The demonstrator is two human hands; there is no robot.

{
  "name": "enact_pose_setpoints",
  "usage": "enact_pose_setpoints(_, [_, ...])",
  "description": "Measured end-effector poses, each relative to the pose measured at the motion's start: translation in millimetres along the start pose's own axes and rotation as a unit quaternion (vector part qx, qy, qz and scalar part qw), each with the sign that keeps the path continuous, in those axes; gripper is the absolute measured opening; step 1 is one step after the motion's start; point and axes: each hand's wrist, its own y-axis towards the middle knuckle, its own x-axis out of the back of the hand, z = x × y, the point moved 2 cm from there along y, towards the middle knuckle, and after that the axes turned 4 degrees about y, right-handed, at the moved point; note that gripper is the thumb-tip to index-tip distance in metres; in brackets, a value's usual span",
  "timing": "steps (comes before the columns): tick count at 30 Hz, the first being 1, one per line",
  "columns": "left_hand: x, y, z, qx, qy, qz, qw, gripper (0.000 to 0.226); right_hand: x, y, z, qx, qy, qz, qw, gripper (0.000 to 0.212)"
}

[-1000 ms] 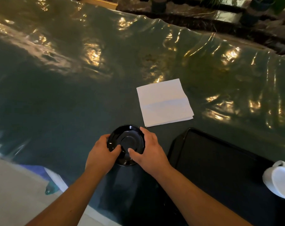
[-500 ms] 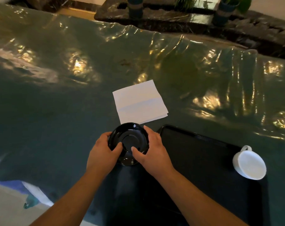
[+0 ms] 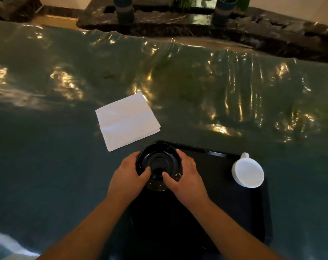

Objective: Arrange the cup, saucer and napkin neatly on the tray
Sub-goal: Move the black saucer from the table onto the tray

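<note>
A glossy black saucer [image 3: 158, 160] is held between both hands over the far left corner of the black tray [image 3: 215, 194]. My left hand [image 3: 127, 177] grips its left rim and my right hand [image 3: 185, 177] grips its right rim, thumbs resting on top. A white cup [image 3: 248, 171] stands at the tray's far right edge, handle pointing away from me. The folded white napkin [image 3: 126, 120] lies flat on the table beyond and left of the tray.
The table is covered with a shiny, wrinkled dark green plastic sheet [image 3: 215, 87]. Past its far edge runs a dark stone ledge with potted plants [image 3: 123, 10]. Pale floor shows at the bottom left.
Both hands have carried the saucer to the right, from the table beside the tray to over the tray's left corner. The view has shifted right, so the cup and tray are fully visible.
</note>
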Motion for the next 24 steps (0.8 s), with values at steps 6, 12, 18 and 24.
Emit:
enact_pose_setpoints(6, [-22, -4, -28, -0.035, 0.037, 0.039, 0.998, 0.067, 27, -6, -23, -0.022, -0.023, -0.005, 0.999, 0.089])
enact_pose_setpoints(12, [-39, -7, -40, -0.053, 0.048, 0.075, 0.995, 0.082, 43, -7, -38, -0.046, -0.059, 0.018, 0.997, 0.094])
enact_pose_setpoints(18, [-48, -8, -46, -0.083, 0.070, 0.083, 0.991, 0.087, 45, -2, -42, -0.055, -0.068, 0.045, 0.995, 0.098])
enact_pose_setpoints(24, [-33, -2, -50, -0.078, 0.094, 0.037, 0.992, 0.067, 37, 5, -37, -0.056, -0.085, 0.067, 0.993, 0.099])
